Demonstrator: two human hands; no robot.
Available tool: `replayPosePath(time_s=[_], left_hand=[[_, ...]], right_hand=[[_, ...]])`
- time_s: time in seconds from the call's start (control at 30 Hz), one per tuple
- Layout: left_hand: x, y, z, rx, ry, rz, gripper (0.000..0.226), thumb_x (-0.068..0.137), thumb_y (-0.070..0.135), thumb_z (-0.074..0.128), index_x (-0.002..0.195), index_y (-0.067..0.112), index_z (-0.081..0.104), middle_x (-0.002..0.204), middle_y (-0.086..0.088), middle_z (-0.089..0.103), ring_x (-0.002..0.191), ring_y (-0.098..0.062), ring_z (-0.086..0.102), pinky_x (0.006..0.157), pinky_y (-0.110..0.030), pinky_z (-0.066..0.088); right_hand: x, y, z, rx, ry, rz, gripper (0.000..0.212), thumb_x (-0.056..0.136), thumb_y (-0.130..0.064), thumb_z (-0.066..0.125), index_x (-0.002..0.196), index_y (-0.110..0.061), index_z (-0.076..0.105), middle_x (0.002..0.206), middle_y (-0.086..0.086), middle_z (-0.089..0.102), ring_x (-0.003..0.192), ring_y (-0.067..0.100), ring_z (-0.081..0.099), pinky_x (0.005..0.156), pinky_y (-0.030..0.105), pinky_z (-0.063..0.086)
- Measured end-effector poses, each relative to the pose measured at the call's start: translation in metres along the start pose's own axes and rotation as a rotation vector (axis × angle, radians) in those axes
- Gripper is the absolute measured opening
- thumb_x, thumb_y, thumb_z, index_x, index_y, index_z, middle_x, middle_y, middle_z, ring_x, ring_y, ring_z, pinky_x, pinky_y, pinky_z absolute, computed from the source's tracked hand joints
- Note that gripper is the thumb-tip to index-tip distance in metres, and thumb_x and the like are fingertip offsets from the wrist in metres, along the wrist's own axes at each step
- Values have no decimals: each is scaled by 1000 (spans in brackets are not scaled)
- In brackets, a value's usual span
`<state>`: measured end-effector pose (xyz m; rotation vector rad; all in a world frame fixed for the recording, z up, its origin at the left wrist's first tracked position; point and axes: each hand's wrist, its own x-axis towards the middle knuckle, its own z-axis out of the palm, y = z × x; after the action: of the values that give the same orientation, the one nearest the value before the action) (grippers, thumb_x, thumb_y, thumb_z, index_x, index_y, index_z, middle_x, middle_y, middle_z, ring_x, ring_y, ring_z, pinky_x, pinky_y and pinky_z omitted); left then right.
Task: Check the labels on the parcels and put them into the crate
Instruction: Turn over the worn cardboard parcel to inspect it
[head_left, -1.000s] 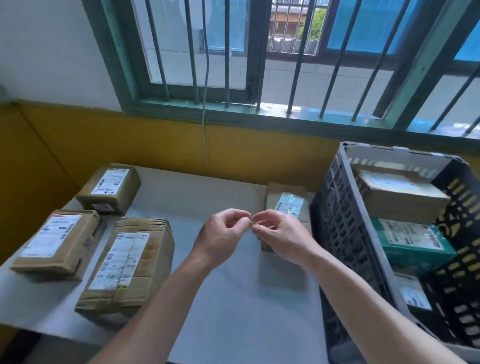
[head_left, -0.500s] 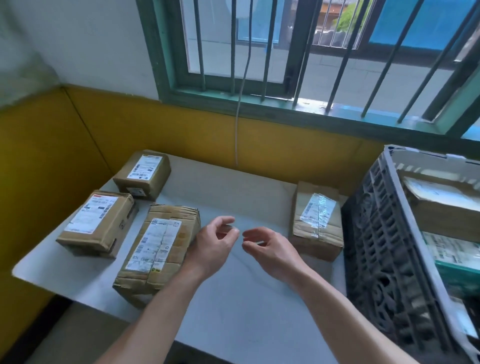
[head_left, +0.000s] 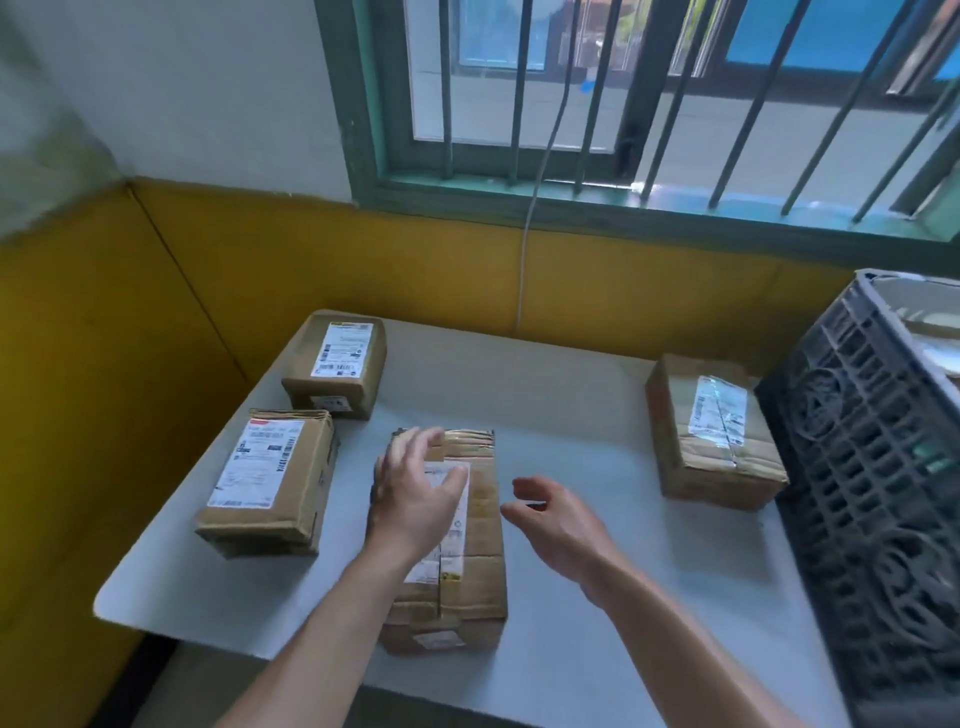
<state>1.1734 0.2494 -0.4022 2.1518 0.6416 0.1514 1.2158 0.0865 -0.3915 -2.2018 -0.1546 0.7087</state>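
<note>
Several taped cardboard parcels with white labels lie on the grey table (head_left: 571, 405). The long middle parcel (head_left: 475, 561) lies lengthwise toward me. My left hand (head_left: 415, 493) hovers over its far half, fingers spread, covering part of the label. My right hand (head_left: 558, 519) is open just right of that parcel, apart from it. Two more parcels sit at the left: a near one (head_left: 267, 475) and a far one (head_left: 340, 364). Another parcel (head_left: 714, 431) lies at the right beside the dark plastic crate (head_left: 872, 467).
The crate stands at the table's right edge, its inside mostly out of view. A yellow wall runs behind and to the left of the table. A barred green window is above, with a thin white cable (head_left: 524, 260) hanging down to the table's back edge.
The view has swung left. My hands have parted; the left has moved out over the middle parcel and the right has followed to its right side. The parcels have not moved.
</note>
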Motion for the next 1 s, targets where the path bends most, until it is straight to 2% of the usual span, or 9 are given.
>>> replayPosePath(time_s=[0.13,0.27,0.43,0.5,0.63,0.73,0.8,0.9,1.0], left_hand=[[5,-25,-17,-147,-9,-199,68,99,39,63,157,28,29,164,-2,29,145,-26,36,113,-52,42],[2,-42,-23,-369,-142,-353,56,101,31,62,151,20,39,144,-3,56,114,-21,63,92,-39,54],[-2,-43,-21,-576,-226,-329,30,103,18,58,133,22,59,118,-1,72,86,-12,75,53,-17,54],[-2,-39,-19,-597,-266,-284,28,103,15,56,127,27,65,115,-1,75,82,-8,76,54,-16,55],[-3,-23,-11,-635,-282,-221,30,101,8,56,119,31,63,115,-1,72,97,-16,74,62,-21,58],[-3,-8,-1,-702,-308,-193,38,100,5,56,129,30,56,113,0,75,97,-18,74,70,-27,60],[-3,0,4,-708,-370,-140,46,101,8,56,135,38,55,116,2,77,100,-18,76,76,-32,61],[-3,7,16,-722,-440,-91,59,99,5,58,141,46,46,123,3,74,103,-14,75,74,-27,62],[-8,10,31,-719,-405,-84,64,95,1,65,143,36,38,127,4,68,106,-8,71,80,-24,59]], right_hand=[[-6,-1,22,26,32,93,58,94,-44,58,147,-21,50,147,-4,55,132,14,53,109,33,43],[-10,2,40,79,57,139,72,71,-66,51,133,-30,61,133,-11,64,120,12,61,104,38,49],[-19,2,44,243,103,142,23,91,-39,62,112,-34,69,111,-17,72,104,5,67,96,35,54],[-21,5,42,316,131,131,16,92,-32,63,105,-36,70,104,-18,75,98,3,70,93,34,56],[-22,10,28,434,216,93,22,90,-19,65,104,-35,69,90,-22,76,87,-5,70,79,23,56],[-21,15,13,491,300,57,27,91,-15,65,116,-27,68,99,-17,75,93,0,70,78,21,54],[-23,18,4,538,308,32,24,93,-12,64,112,-25,70,100,-13,77,91,1,72,75,18,54],[-25,30,-8,611,274,-23,34,94,-10,63,120,-32,68,109,-10,77,98,7,73,79,23,56],[-24,43,-16,645,255,-47,54,94,-9,65,132,-45,53,113,-13,75,99,5,73,75,20,56]])
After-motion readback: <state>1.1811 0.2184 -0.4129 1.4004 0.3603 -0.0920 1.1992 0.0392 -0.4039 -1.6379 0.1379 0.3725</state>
